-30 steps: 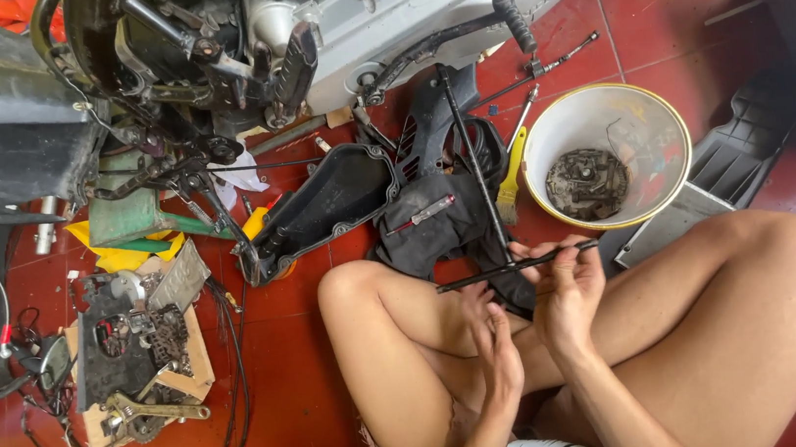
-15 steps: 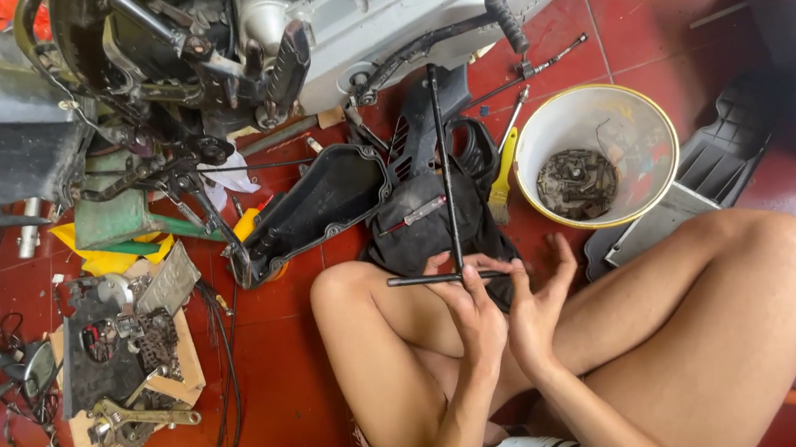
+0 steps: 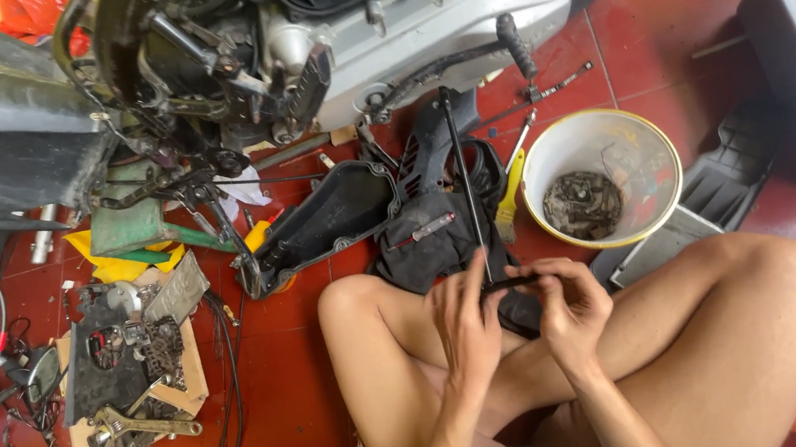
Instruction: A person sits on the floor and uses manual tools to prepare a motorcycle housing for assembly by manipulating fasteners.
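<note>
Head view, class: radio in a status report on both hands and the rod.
Left hand and right hand both grip the long black rod. Rod stands upright. Nothing blocks it.

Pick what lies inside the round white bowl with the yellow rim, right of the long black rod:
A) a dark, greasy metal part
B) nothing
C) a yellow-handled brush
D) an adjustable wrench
A: a dark, grimy metal part sits on the bottom of the white bowl.
</note>
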